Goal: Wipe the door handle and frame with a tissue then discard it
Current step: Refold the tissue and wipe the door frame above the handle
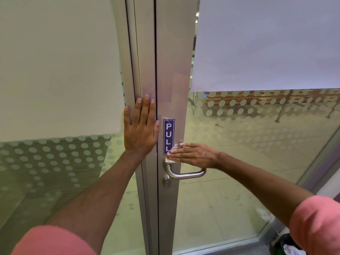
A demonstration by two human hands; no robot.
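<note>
A glass door with a silver metal frame (174, 70) fills the view. A steel lever handle (185, 174) sticks out to the right, with a keyhole (167, 183) below it. My right hand (193, 153) lies flat against the frame just above the handle, pressing a crumpled whitish tissue (170, 159) under its fingers; only the tissue's edges show. A blue PULL sticker (168, 133) sits directly above those fingertips. My left hand (140, 126) rests flat, fingers spread upward, on the adjoining fixed frame (145, 52) left of the door gap.
Frosted dotted glass panels (55, 162) flank the frame on both sides. A white sheet (266, 43) covers the upper right pane. A dark bin (287, 245) with paper inside stands at the bottom right corner. Benches show through the glass.
</note>
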